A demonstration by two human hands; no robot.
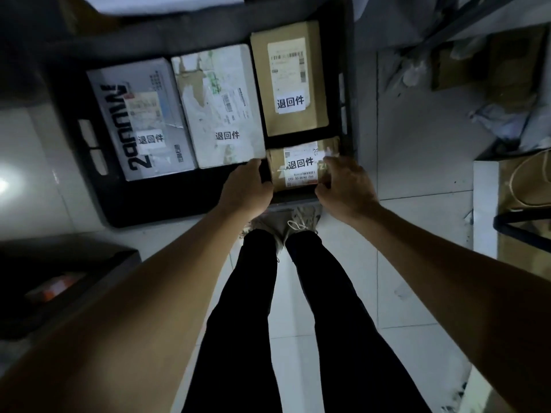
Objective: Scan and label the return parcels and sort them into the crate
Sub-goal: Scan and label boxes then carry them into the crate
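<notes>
Near the crate's (89, 186) right corner, your left hand (247, 189) and right hand (346, 186) clasp the small brown parcel (298, 166) by its sides, steadying it, label up, into the gap.

Bare forearms, blk trousers (253, 308), grey sneakers (301, 220) w/ white laces.

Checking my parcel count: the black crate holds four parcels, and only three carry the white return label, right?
Not quite. In the head view all four parcels in the black crate carry the white return label, including the small brown parcel between the left hand and right hand.
</notes>
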